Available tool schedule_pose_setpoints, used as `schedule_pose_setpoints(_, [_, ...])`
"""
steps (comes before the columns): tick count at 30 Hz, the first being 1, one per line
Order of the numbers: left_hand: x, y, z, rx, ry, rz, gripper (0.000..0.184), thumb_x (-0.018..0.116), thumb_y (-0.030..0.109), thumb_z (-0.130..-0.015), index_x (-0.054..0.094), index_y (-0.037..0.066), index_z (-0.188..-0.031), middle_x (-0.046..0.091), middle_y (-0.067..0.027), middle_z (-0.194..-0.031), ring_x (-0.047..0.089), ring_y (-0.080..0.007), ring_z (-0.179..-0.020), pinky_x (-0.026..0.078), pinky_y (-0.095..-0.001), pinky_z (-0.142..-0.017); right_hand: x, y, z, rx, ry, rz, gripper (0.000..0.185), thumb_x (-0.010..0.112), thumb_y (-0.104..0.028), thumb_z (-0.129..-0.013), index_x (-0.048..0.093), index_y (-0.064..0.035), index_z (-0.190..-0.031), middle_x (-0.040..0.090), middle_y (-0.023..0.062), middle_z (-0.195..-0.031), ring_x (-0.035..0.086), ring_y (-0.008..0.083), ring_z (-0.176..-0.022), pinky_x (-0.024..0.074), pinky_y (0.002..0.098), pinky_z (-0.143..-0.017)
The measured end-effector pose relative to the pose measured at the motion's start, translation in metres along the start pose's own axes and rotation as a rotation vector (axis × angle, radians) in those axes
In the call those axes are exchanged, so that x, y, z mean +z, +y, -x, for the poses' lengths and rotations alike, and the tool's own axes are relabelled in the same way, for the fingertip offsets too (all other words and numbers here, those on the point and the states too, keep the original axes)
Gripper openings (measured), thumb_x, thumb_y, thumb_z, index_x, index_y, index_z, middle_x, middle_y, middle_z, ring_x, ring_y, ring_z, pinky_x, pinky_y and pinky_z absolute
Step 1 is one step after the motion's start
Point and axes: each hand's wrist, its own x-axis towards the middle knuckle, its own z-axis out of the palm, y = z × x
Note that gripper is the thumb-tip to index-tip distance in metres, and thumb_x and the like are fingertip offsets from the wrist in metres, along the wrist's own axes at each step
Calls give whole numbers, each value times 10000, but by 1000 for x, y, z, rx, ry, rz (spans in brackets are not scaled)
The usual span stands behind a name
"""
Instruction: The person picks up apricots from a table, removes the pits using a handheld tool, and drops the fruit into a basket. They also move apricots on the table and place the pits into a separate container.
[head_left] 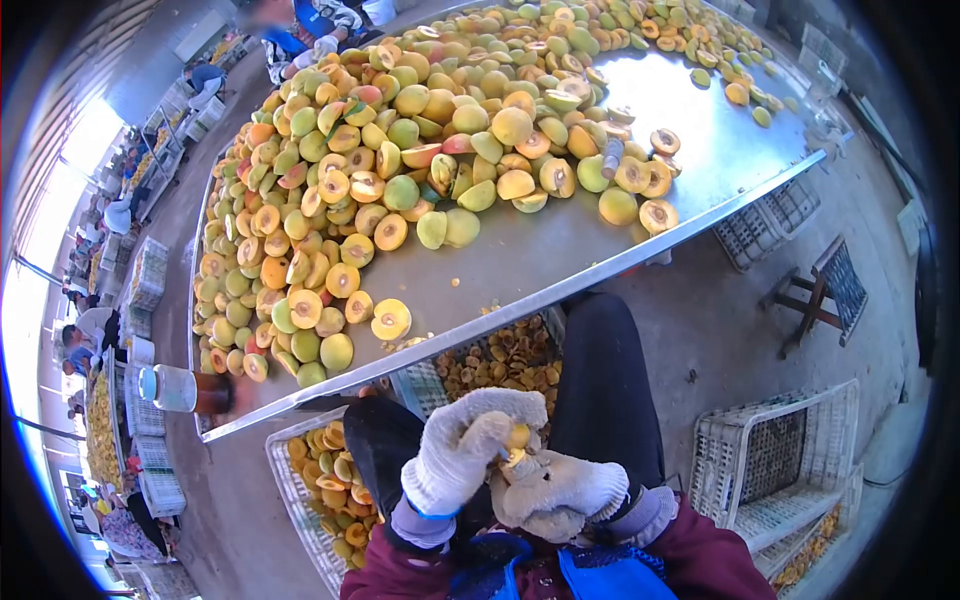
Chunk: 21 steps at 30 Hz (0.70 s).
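Head view: pinching a small yellow fruit piece (pixel 518 436) in the grip of the gloved left hand (pixel 462 450), low between both hands. Holding the gloved right hand (pixel 560 494) curled just beside it; cannot tell whether pinching anything in that grip. Noted on the metal surface (pixel 500 265) beyond: heap of halved fruit (pixel 513 126). Seen beneath, beside the left knee (pixel 378 440): white crate (pixel 310 522) of fruit halves (pixel 335 482).

Table (pixel 700 130) glossy metal; crate (pixel 714 470) matt plastic; gloves (pixel 450 460) rough knit cloth; fruit (pixel 462 228) smooth-skinned.
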Motion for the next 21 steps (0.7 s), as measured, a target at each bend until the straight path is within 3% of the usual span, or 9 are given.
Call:
schedule_pose_setpoints(2, [-4, 2, 0, 152, -97, -211, 329, 589, 270, -947, 650, -26, -1078, 678, -141, -959, 662, -202, -812, 530, -317, -733, -2, 6, 0, -28, -55, -67, 176, 684, -205, -855, 607, -47, -878, 571, -2, -729, 518, 81, -615, 425, 226, -574])
schedule_pose_setpoints(3, [-10, -7, -13, 625, -84, -550, 297, 617, 269, -920, 677, -3, -1023, 680, -162, -945, 679, -252, -778, 538, -336, -680, -2, 5, -1, -43, -141, -107, 188, 691, -204, -848, 606, -40, -882, 575, 9, -744, 529, 90, -648, 435, 237, -615])
schedule_pose_setpoints(6, [-5, -7, -14, 693, -61, -539, 289, 638, 266, -895, 679, 14, -1029, 676, -175, -952, 683, -296, -779, 540, -356, -647, -5, 10, -2, -49, -239, -189, 213, 713, -210, -828, 604, -34, -878, 585, 34, -781, 547, 115, -718, 448, 260, -690])
schedule_pose_setpoints(8, [-4, -4, -10, 493, -115, -493, 345, 596, 322, -928, 666, 5, -1042, 678, -170, -956, 680, -278, -783, 540, -349, -662, -5, 12, -1, -84, -181, -212, 235, 730, -226, -820, 603, -37, -882, 585, 21, -774, 542, 102, -696, 449, 249, -668])
schedule_pose_setpoints(10, [4, 5, -6, -107, -109, 154, 492, 507, 434, -965, 659, -33, -942, 680, -174, -880, 667, -273, -735, 539, -367, -708, -7, 13, -3, -55, -123, -167, 234, 729, -227, -826, 604, -41, -895, 584, 14, -772, 538, 93, -687, 448, 241, -657])
schedule_pose_setpoints(14, [-17, -12, -19, -228, 195, 586, 448, 501, 452, -966, 606, 17, -995, 665, -152, -871, 653, -257, -731, 522, -332, -639, -3, -1, 2, 81, -278, 73, 215, 707, -237, -855, 611, -57, -921, 579, -5, -773, 527, 64, -677, 442, 220, -635])
schedule_pose_setpoints(16, [-28, -6, -6, -213, 346, 257, 471, 480, 470, -980, 576, 34, -1129, 676, -116, -925, 666, -210, -729, 476, -231, -557, -8, 3, -2, 239, -270, 84, 197, 684, -244, -880, 621, -59, -908, 578, -10, -778, 525, 58, -700, 440, 220, -648])
schedule_pose_setpoints(18, [-50, -3, 12, 7, 480, 2, 414, 530, 426, -969, 607, 37, -1089, 683, -100, -921, 676, -193, -800, 485, -218, -560, 2, -4, -6, -17, -47, 144, 234, 713, -251, -872, 600, -48, -853, 497, -24, -579, 438, 55, -437, 301, 222, -381])
schedule_pose_setpoints(21, [-136, -18, 55, 80, 724, -862, 237, 636, 297, -898, 687, 66, -904, 681, -94, -898, 663, -263, -849, 521, -338, -679, 4, -11, -4, 72, 19, 113, 218, 695, -252, -889, 607, -57, -846, 494, -28, -578, 426, 54, -441, 294, 226, -389])
